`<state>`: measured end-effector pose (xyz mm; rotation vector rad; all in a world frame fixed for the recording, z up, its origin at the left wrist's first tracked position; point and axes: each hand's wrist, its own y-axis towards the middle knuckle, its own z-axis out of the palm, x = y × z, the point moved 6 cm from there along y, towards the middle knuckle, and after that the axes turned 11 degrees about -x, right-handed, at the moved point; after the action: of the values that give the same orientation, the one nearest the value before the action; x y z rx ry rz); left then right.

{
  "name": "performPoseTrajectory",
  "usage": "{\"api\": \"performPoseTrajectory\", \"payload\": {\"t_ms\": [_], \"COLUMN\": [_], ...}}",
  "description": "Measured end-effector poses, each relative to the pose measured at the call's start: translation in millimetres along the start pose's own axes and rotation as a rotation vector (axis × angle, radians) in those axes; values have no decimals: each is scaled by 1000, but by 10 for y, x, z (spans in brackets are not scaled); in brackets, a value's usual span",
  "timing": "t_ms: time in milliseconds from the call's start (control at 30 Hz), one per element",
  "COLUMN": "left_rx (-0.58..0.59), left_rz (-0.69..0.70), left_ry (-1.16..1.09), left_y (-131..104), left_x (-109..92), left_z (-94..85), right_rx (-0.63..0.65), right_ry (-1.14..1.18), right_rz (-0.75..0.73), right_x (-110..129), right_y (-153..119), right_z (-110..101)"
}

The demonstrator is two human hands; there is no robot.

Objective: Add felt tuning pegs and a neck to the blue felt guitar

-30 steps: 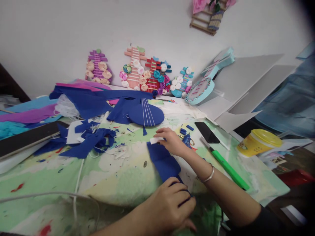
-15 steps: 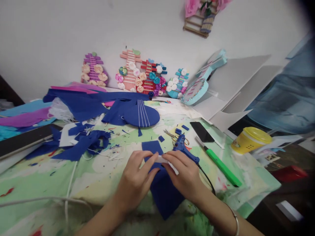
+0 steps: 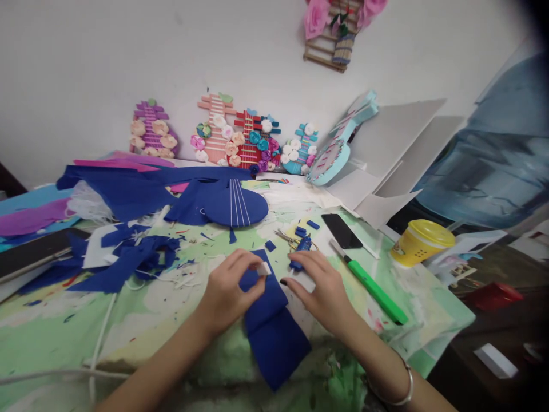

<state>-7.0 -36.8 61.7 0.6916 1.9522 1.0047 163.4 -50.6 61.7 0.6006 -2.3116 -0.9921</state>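
Note:
My left hand (image 3: pixel 231 289) pinches a small white block (image 3: pixel 263 268) between thumb and fingertips, above a dark blue sheet (image 3: pixel 268 297). The sheet has a crease across it and lies on the table in front of me. My right hand (image 3: pixel 319 283) is curled at the blue glue gun (image 3: pixel 303 245), its thumb and forefinger apart. A white piece (image 3: pixel 305 280) shows inside that hand, apparently held in the palm. The hand hides part of the glue gun, and I cannot tell whether it touches it. Gold-handled scissors (image 3: pixel 285 236) lie beside the gun.
Small blue pieces (image 3: pixel 313 225), a phone (image 3: pixel 342 230), a green-handled cutter (image 3: pixel 377 290) and a yellow cup (image 3: pixel 422 243) lie or stand to the right. A blue oval with white strings (image 3: pixel 253 207) lies further back. Blue scraps (image 3: pixel 137 254) and a white cable (image 3: pixel 100 337) are left.
My hands have come apart. The left keeps a small white block where both held a white strip. My right thumb and forefinger have spread. The view has shifted slightly.

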Motion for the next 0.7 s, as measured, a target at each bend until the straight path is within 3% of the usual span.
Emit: {"api": "performPoseTrajectory", "payload": {"t_ms": [100, 167, 233, 400, 533, 700], "left_rx": [5, -27, -76, -144, -173, -179], "left_rz": [-284, -414, -445, -358, -298, -250], "left_ry": [-245, -415, -505, -533, -476, -355], "left_y": [95, 109, 105, 68, 33, 1], "left_x": [240, 342, 371, 324, 333, 338], "left_z": [17, 16, -8, -74, -109, -117], "right_rx": [141, 274, 354, 431, 302, -131], "right_ry": [-393, -522, -553, -544, -464, -178], "right_rz": [179, 286, 349, 402, 502, 540], "right_x": [-364, -559, -679, -816, -871, -741], "right_y": [-36, -113, -177, -179, -111, -61], "right_z": [30, 81, 130, 163, -18, -388]}}
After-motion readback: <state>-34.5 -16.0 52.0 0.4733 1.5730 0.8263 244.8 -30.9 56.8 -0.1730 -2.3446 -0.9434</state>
